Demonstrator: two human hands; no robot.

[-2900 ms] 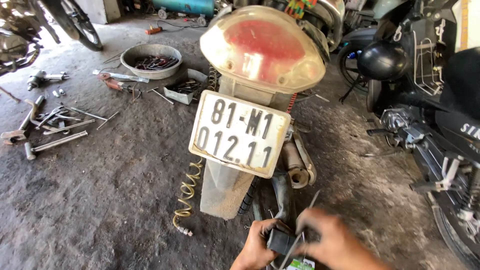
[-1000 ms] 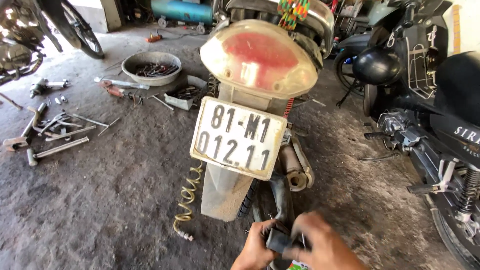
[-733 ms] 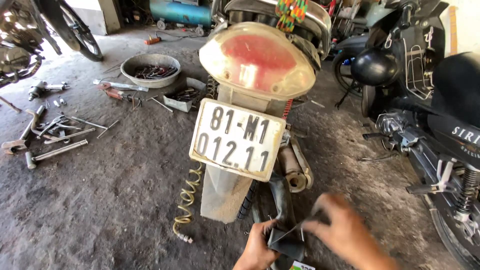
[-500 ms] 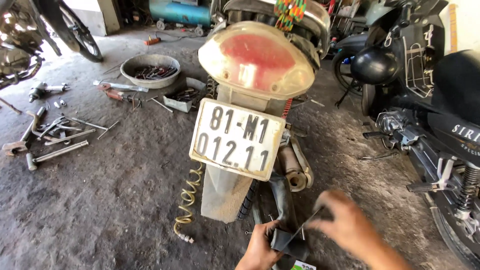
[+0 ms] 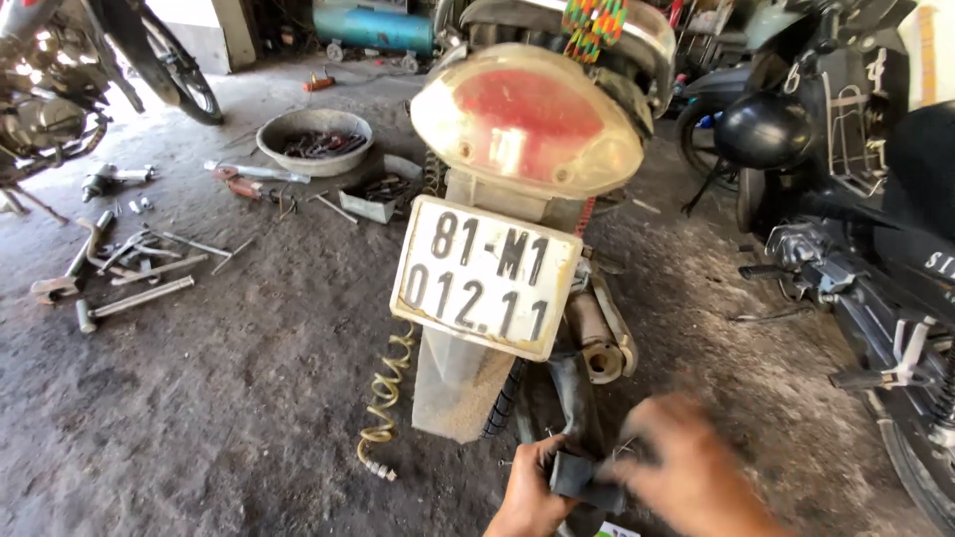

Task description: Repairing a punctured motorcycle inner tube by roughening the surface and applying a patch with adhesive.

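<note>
I look down at the rear of a motorbike with a faded red tail light [image 5: 527,119], a white number plate [image 5: 484,275] and a dusty mudguard [image 5: 453,383]. At the bottom of the view my left hand [image 5: 529,487] grips a black rubber inner tube [image 5: 575,467] that comes out beside the rear tyre [image 5: 502,403]. My right hand [image 5: 686,467], blurred by motion, is on the same folded piece of tube from the right. A rusty exhaust pipe [image 5: 589,333] runs just above my hands.
A coiled yellow air hose [image 5: 386,398] lies on the concrete left of the wheel. Wrenches and bars [image 5: 119,268] are scattered at the left, with a metal basin of parts [image 5: 313,139] behind. A dark motorbike [image 5: 875,278] stands close on the right, another at far left.
My right hand lifted off the tube, swung out to the right, then came back onto it. My left hand kept its hold. The camera drifted slightly.
</note>
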